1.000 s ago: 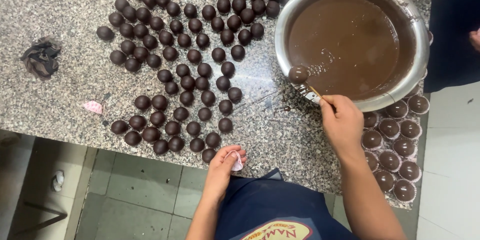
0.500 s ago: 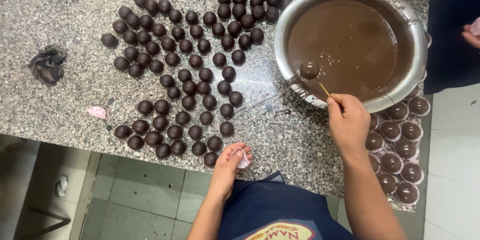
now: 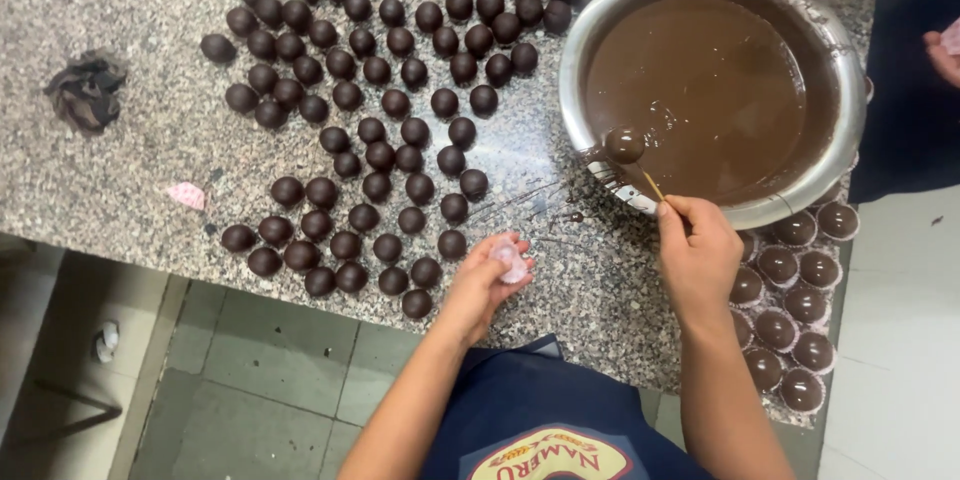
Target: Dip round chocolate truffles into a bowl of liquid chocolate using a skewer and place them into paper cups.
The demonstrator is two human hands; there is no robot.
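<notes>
Speckled grey granite forms the table (image 3: pixel 120 170), with a tiled floor (image 3: pixel 250 380) below its near edge. At the right stands a big metal bowl (image 3: pixel 590 35) filled with melted chocolate (image 3: pixel 720 90). Dark chocolate balls (image 3: pixel 370 130) lie spread in loose rows across the middle of the table. Near the right edge, just below the bowl, coated balls sit in paper cups (image 3: pixel 795 315). A crumpled dark wrapper (image 3: pixel 85 90) lies far left, and a small pink scrap (image 3: pixel 187 195) lies near the front edge.

The right hand (image 3: pixel 700 255) has its grip closed on a thin stick (image 3: pixel 652 185), whose far end carries a dipped ball (image 3: pixel 624 144) held over the chocolate just inside the bowl's near rim. The left hand (image 3: pixel 487 280) rests at the table's front edge, its grip closed lightly on a small pink paper cup (image 3: pixel 510 260).
</notes>
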